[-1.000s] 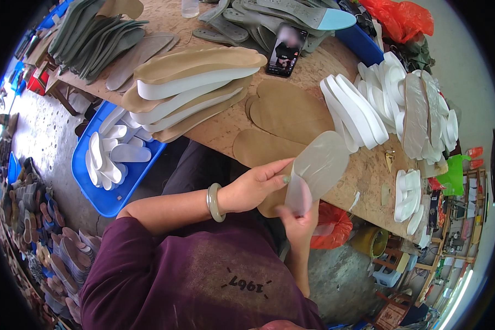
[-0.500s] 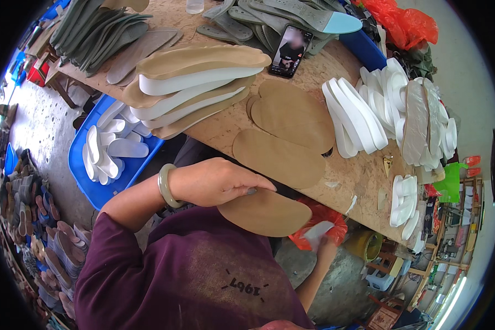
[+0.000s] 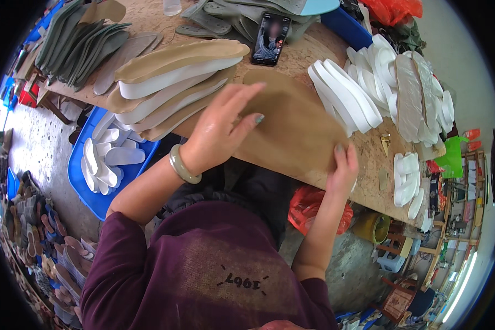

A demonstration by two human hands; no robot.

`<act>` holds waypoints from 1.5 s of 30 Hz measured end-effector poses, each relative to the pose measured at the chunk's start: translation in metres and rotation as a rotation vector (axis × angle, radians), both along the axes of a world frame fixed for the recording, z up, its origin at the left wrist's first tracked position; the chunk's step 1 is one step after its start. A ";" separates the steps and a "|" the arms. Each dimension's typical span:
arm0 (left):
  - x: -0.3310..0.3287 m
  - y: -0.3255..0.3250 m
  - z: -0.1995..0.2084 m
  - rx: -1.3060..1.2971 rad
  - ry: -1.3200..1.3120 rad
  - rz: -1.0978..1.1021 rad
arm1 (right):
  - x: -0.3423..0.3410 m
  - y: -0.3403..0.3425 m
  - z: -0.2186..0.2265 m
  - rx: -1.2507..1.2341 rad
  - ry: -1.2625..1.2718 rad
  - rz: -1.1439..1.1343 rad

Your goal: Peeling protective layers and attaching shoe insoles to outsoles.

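Observation:
Blurred tan insole pieces (image 3: 297,135) lie or are held over the near part of the table, and their separate outlines are hard to make out. My right hand (image 3: 344,165) pinches the right edge of a tan insole between thumb and fingers. Above the left end of the same tan material is my left hand (image 3: 220,124), fingers stretched and thumb apart, gripping nothing. A bangle circles that wrist. To its left stands a stack of thick white soles (image 3: 170,82) topped with tan covers.
White soles (image 3: 349,99) stand at the right, beside a larger pile of them. A phone (image 3: 270,38) leans against grey insoles (image 3: 225,22) at the back. A blue bin (image 3: 102,206) of white pieces sits on the left; a red plastic bag (image 3: 313,212) hangs below the table edge.
My left hand has let go of the tan insole above my lap and moved up over the table. My right hand has risen from the red bag to the insole's right edge.

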State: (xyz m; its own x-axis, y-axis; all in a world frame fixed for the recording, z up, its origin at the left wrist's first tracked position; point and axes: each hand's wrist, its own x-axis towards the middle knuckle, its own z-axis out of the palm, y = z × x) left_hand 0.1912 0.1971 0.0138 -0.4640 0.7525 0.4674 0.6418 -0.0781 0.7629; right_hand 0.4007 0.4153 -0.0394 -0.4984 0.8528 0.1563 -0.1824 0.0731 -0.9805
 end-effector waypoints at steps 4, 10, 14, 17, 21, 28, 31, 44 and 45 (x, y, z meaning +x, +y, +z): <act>0.009 -0.011 -0.010 0.080 0.212 0.125 | -0.062 0.041 0.010 0.127 -0.138 -0.034; 0.039 -0.015 -0.061 -0.162 0.351 -0.109 | -0.054 0.029 -0.008 0.675 -0.388 -0.152; 0.038 -0.004 -0.075 -0.237 0.456 -0.161 | -0.018 0.006 -0.030 0.867 -0.484 -0.101; 0.034 0.004 -0.081 -0.242 0.520 -0.163 | -0.005 -0.015 -0.027 0.929 -0.512 -0.050; 0.042 0.019 -0.079 -0.196 0.482 -0.225 | 0.009 -0.047 -0.013 1.037 -0.524 0.242; 0.045 0.031 -0.074 -0.154 0.378 -0.228 | 0.007 -0.062 -0.048 1.033 -0.439 0.151; 0.044 0.034 -0.075 -0.189 0.333 -0.217 | 0.005 -0.067 -0.044 1.005 -0.474 0.114; 0.052 -0.056 -0.078 -0.402 -0.863 -0.260 | 0.007 -0.079 -0.046 0.996 -0.247 0.026; 0.057 -0.052 -0.076 -0.266 -1.055 -0.129 | 0.007 -0.079 -0.048 1.001 -0.239 0.059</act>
State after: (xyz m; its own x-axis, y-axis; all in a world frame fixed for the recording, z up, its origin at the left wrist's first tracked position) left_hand 0.2484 0.1449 -0.0618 -0.4460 0.8419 -0.3037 -0.3458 0.1509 0.9261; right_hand 0.4081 0.3358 -0.0877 -0.6463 0.3596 0.6730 -0.0207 0.8734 -0.4865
